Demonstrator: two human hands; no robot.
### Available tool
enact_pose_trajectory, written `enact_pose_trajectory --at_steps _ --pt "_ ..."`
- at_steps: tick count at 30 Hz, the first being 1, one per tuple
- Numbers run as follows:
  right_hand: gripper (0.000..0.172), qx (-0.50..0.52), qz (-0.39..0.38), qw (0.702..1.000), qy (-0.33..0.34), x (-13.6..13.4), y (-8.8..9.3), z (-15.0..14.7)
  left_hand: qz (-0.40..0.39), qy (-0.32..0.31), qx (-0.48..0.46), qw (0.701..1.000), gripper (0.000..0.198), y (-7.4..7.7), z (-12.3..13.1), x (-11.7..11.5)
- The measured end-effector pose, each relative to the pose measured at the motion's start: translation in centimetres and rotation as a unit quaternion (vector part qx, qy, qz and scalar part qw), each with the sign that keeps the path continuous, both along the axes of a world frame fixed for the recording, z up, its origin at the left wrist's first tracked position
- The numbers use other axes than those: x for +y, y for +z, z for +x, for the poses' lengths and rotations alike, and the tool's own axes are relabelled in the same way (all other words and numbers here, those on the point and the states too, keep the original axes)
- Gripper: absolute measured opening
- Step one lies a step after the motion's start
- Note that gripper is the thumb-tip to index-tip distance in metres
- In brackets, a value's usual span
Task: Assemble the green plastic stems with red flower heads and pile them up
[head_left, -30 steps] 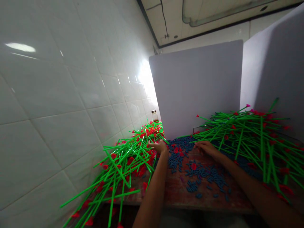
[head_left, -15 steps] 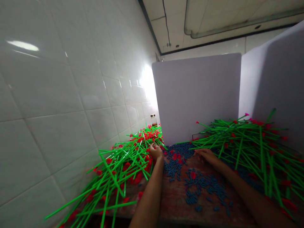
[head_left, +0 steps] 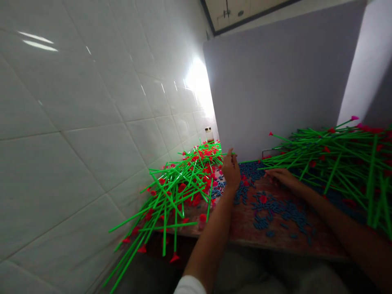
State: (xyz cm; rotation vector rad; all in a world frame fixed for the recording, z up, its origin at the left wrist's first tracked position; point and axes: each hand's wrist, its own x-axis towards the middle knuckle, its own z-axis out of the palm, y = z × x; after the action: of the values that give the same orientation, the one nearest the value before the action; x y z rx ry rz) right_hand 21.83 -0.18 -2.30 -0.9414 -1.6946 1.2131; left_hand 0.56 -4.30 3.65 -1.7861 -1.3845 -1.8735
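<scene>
The table [head_left: 245,233], between tiled wall [head_left: 76,102] and grey panel [head_left: 275,90], bears two piles: the left heap [head_left: 180,179] beside the wall, the right heap [head_left: 337,159] before the panel. My hands are apart: the left hand [head_left: 232,169] raised, green at its fingertips; the right hand [head_left: 281,176] curled beside the right heap. Whether either grips anything, I cannot tell. Green rods [head_left: 164,234], in both heaps: probably light, stiff, slightly slippery, best pinched mid-shaft; slender, straight, vivid. Red cups [head_left: 263,199], on rod ends and loose: presumably soft, best held at the neck; flared. Blue pegs [head_left: 260,223], strewn between my forearms: likely light, hard, apt to roll, best picked singly; short, dark.
</scene>
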Motion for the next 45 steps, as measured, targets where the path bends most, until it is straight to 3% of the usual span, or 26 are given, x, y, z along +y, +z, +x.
enact_pose_trajectory --at_steps 7,13,19,21,25,29,36,41,45 --pt "0.049 -0.013 0.022 1.000 0.010 -0.4 0.7 -0.2 0.020 0.105 0.198 0.974 0.027 0.3 1.4 -0.6" --pt "0.040 -0.018 0.063 0.998 -0.015 -0.5 1.1 -0.3 -0.041 0.018 0.385 0.922 0.027 -0.2 2.1 -0.1" --pt "0.022 -0.063 0.181 0.980 -0.058 0.0 0.8 -0.3 -0.082 0.000 0.387 0.918 0.027 -1.1 2.5 0.7" --pt "0.019 -0.078 0.180 0.980 -0.010 -0.1 1.0 0.0 -0.097 -0.025 0.384 0.918 0.026 -1.4 2.4 1.0" --pt "0.022 -0.116 0.118 0.973 0.164 -0.9 2.0 0.9 -0.111 -0.055 0.356 0.926 0.027 -1.7 2.2 1.4" --pt "0.029 -0.174 0.101 0.950 0.238 -1.3 2.4 1.4 -0.112 -0.064 0.333 0.934 0.029 -1.6 2.0 1.4" --pt "0.037 -0.203 0.126 0.938 0.252 -1.2 2.2 1.0 -0.109 -0.075 0.332 0.934 0.029 -1.7 1.8 1.7" --pt "0.039 -0.173 0.170 0.952 0.186 -1.1 2.3 0.6 -0.115 -0.108 0.346 0.925 0.028 -1.7 1.9 1.8" --pt "0.034 -0.192 0.140 0.950 0.202 -1.4 2.7 0.5 -0.128 -0.124 0.332 0.926 0.029 -1.8 2.0 1.9"
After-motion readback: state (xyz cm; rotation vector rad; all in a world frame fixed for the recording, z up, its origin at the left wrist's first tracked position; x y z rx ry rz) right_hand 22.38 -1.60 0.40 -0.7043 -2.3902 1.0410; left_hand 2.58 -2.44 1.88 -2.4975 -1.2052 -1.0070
